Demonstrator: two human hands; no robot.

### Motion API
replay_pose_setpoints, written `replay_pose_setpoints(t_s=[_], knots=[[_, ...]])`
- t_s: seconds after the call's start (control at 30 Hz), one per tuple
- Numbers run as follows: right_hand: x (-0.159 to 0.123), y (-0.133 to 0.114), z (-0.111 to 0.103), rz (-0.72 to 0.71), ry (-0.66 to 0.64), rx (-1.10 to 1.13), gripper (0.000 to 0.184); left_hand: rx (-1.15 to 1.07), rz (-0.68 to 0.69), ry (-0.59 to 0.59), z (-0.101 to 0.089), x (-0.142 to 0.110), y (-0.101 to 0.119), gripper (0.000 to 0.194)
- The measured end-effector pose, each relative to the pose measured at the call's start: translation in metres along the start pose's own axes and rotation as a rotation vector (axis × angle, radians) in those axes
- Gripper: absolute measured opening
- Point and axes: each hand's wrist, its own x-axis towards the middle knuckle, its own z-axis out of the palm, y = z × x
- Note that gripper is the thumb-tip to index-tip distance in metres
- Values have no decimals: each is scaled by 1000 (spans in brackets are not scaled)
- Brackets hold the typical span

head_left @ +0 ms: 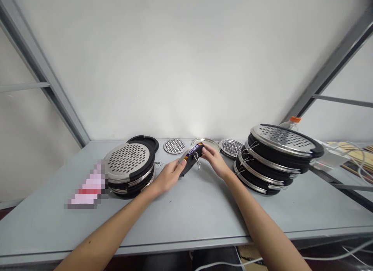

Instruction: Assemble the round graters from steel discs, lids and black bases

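As our left hand [167,175] and right hand [214,161] both grip a black piece [190,160], the left stack [128,166] and right stack [274,158] stand tall, with loose plates [174,145] behind.

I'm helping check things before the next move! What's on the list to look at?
1. Both hands on the black round piece: ok, the left hand and right hand both touch it.
2. Wire clip on that piece: cannot tell how firmly it's attached.
3. Left stack of black-rimmed graters: ok, it looks level on the grey table.
4. Right stack of black-rimmed graters: not ok, its layers look uneven and seem to lean.
5. Two loose grater plates: ok, both lie flat.
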Motion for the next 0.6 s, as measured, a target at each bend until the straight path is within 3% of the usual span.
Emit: replay_pose_setpoints(t_s=[0.2,0.37,0.5,0.6], knots=[[2,4,-1,4,73,56,36,-17,0,-31,1,0,0,56],[2,8,8,40,116,236,32,-231,-41,-23,0,5,-5,63],[3,9,14,130,115,423,36,-328,108,-78,1,4,0,55],[3,7,16,155,136,499,38,-233,273,-20,4,0,7,52]])
